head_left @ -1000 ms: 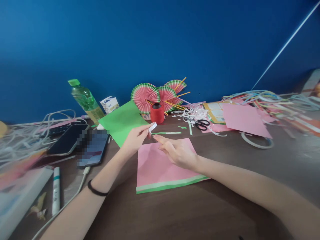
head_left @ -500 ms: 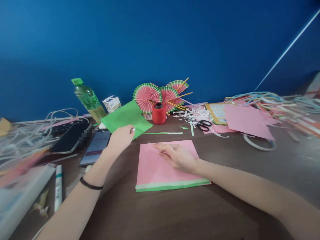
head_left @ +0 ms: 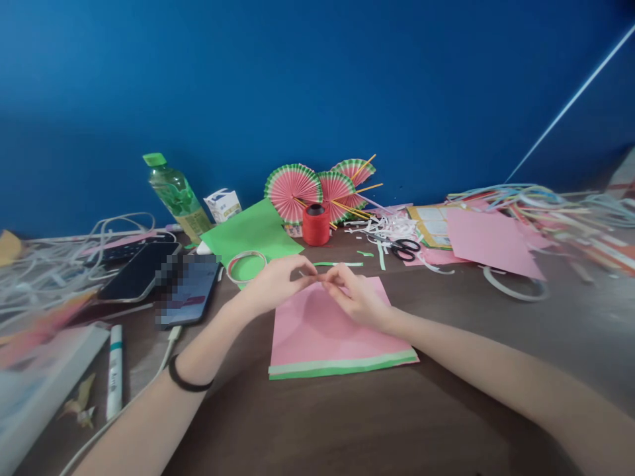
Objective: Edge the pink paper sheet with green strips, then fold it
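Over the top edge of a pink sheet (head_left: 322, 337) with pale and dark green bands along its near edge, my two hands meet at the fingertips. My left hand (head_left: 278, 281) is closed in a pinch, and my right hand (head_left: 356, 297) pinches against it. Between them is a tiny pale strip that looks like tape, mostly hidden by the fingers. Just left of my left hand, a roll of tape (head_left: 231, 272) rests on a green sheet (head_left: 248, 228).
Behind stand a red thread spool (head_left: 316, 228) and watermelon-patterned paper fans (head_left: 292, 188). Scissors (head_left: 405, 249) lie by white paper scraps (head_left: 391, 228). Phones (head_left: 141, 271), a bottle (head_left: 178, 201) and a marker (head_left: 115, 373) are at left; pink paper (head_left: 489, 238) is at right.
My left hand has moved right and toward me from the green sheet, leaving the tape roll in view there. It now meets my right hand, whose fingers have risen into a pinch.
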A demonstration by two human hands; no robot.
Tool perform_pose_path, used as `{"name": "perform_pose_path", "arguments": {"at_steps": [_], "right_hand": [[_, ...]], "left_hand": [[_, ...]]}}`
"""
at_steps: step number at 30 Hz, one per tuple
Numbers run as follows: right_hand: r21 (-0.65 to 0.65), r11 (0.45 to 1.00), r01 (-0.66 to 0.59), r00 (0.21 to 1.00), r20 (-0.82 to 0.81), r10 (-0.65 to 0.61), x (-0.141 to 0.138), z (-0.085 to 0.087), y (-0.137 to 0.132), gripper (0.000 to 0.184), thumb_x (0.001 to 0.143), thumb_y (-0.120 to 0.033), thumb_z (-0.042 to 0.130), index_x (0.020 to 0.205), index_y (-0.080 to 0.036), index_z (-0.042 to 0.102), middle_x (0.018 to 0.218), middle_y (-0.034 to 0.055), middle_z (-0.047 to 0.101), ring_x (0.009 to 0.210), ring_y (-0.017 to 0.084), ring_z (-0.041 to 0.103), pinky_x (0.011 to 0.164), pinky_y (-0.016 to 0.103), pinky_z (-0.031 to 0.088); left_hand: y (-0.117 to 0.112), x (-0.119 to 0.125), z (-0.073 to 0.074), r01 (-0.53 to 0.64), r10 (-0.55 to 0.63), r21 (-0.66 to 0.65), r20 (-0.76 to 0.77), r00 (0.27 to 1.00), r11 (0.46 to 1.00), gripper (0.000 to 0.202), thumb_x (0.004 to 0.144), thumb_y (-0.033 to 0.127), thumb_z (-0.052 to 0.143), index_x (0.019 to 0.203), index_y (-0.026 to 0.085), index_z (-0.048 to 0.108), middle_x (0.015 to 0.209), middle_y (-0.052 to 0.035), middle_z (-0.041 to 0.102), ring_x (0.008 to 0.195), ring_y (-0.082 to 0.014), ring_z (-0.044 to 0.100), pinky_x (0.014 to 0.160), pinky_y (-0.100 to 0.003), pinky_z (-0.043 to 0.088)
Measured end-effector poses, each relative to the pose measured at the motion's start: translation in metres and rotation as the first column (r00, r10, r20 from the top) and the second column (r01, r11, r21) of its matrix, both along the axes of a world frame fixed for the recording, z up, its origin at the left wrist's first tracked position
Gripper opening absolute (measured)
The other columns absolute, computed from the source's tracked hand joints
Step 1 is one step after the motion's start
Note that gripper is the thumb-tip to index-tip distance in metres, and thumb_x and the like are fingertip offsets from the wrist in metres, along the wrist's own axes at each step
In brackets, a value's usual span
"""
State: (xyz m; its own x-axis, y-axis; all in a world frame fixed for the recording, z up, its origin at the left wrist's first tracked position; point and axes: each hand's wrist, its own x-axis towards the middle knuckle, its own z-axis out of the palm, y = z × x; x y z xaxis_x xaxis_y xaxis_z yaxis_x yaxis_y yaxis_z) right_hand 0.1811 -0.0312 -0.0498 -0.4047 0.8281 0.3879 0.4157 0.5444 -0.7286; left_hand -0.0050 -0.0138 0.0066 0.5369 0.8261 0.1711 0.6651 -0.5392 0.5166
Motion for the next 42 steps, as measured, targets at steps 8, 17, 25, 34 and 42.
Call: {"name": "perform_pose_path", "arguments": {"at_steps": [8,17,25,34,42], "right_hand": [[-0.048,0.998,0.051,0.996,-0.078,-0.054,-0.006,0.004,0.0,0.009,0.084,-0.03,0.041,0.085,-0.021,0.042,0.064,-0.0026,0.059,0.053,0.011,0.053,0.052,0.022,0.038],[-0.001,0.995,0.101,0.988,-0.118,-0.101,0.001,0.007,0.014,0.014,0.084,-0.033,0.044,0.086,-0.02,0.049,0.079,0.0021,0.066,0.069,0.014,0.061,0.062,0.024,0.045],[0.027,0.997,0.074,0.991,-0.116,-0.07,0.001,-0.002,0.021,0.04,0.086,-0.022,0.036,0.125,-0.021,0.033,0.098,0.0057,0.066,0.086,0.017,0.062,0.076,0.032,0.046],[0.198,0.949,0.245,0.884,0.356,-0.303,0.014,-0.015,0.047,0.016,0.079,-0.02,0.048,0.091,-0.018,0.059,0.101,0.0091,0.058,0.094,0.026,0.047,0.079,0.043,0.037],[0.116,0.962,0.248,0.907,0.322,-0.273,0.015,-0.013,0.049,0.012,0.076,-0.015,0.05,0.083,-0.018,0.059,0.088,0.0069,0.054,0.087,0.022,0.044,0.079,0.037,0.036]], "left_hand": [[-0.002,0.004,-0.013,-0.017,0.012,0.184,0.032,0.999,0.983,0.009,0.08,0.024,0.049,0.083,0.02,0.056,0.084,-0.0012,0.062,0.077,-0.0145,0.056,0.068,-0.027,0.041],[0.0,0.007,-0.011,-0.127,0.118,0.097,0.089,0.989,0.987,0.005,0.076,0.016,0.049,0.072,0.018,0.051,0.071,0.0008,0.058,0.067,-0.0128,0.052,0.063,-0.025,0.038],[0.006,0.002,-0.017,-0.169,0.193,-0.113,0.256,0.947,0.979,0.006,0.074,0.021,0.05,0.079,0.019,0.048,0.07,0.0023,0.057,0.063,-0.0118,0.055,0.061,-0.025,0.042],[0.015,-0.004,-0.024,-0.204,0.314,-0.308,0.367,0.876,0.929,0.017,0.077,0.029,0.043,0.083,0.017,0.053,0.069,0.0005,0.057,0.062,-0.0129,0.058,0.059,-0.025,0.043],[0.016,-0.003,-0.024,-0.224,0.362,-0.349,0.409,0.838,0.91,0.018,0.074,0.031,0.048,0.078,0.016,0.056,0.062,0.0032,0.052,0.056,-0.0093,0.051,0.055,-0.021,0.039]]}}
